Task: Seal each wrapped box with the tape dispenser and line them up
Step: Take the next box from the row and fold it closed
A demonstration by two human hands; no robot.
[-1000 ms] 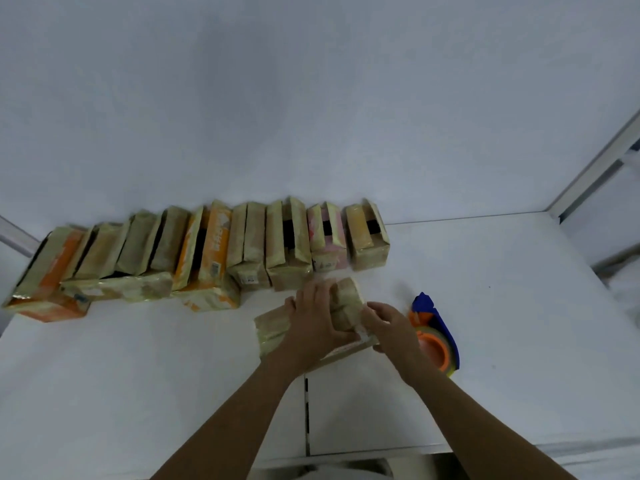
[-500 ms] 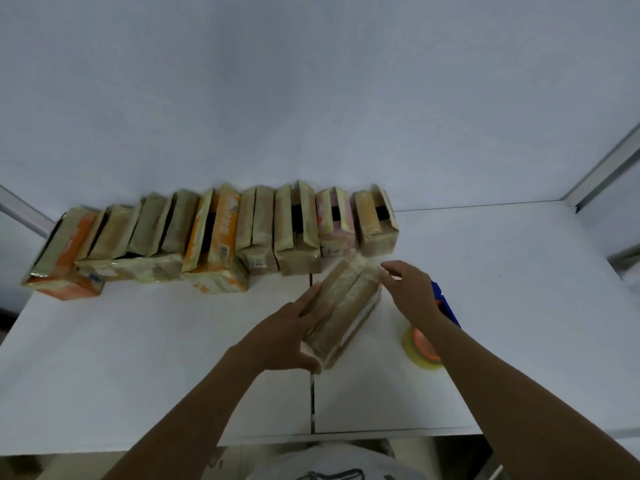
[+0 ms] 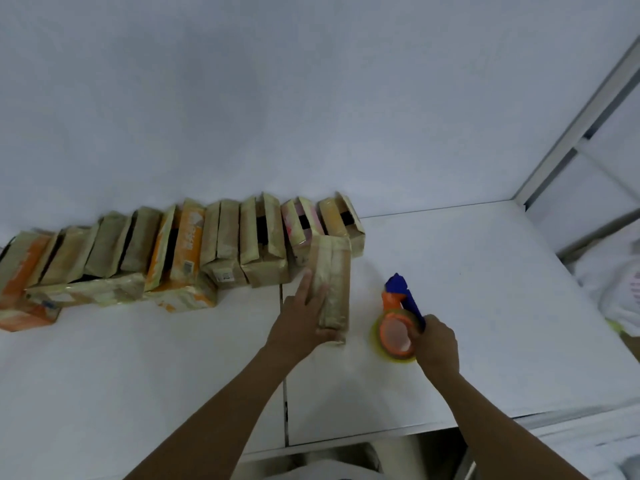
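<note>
One box pinched by the left hand, right hand gripping one tape dispenser; roughly ten boxes line the desk's back edge.

I see one head view only: high above the table's near edge, facing forward and down, wall filling the upper half.

Leftmost box cut by edge

A row of tape-wrapped cardboard boxes is running along the back of the white desk against the wall. One tape-wrapped box is lying before the row's right end, with the blue-and-orange tape dispenser sitting to its right.
</note>
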